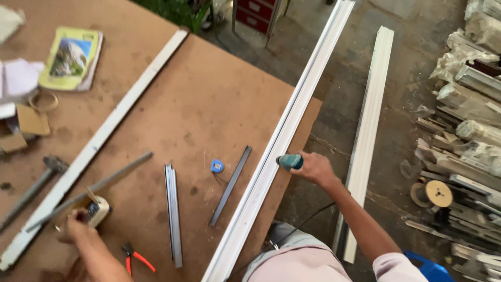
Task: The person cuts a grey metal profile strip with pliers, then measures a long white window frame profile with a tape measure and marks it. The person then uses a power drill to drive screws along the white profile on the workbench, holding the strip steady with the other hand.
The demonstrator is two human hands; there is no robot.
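My right hand [314, 168] grips a teal power tool [289, 161] and presses its front end against the side of a long white metal profile [282, 137] that lies along the right edge of the brown table [198, 99]. A dark cord runs from the tool back toward my body. My left hand [78, 225] is at the lower left, closed on a small cream-coloured box-like object [98, 210] beside a thin grey rod [91, 189].
On the table lie a short grey channel piece [173, 214], a dark flat strip [231, 185], a small blue tape measure [217, 166], orange-handled pliers [134, 257], a long white bar [99, 138], a hammer [34, 189] and a booklet [70, 57]. Another white profile [368, 130] lies on the floor; wrapped profiles [467, 104] are stacked at right.
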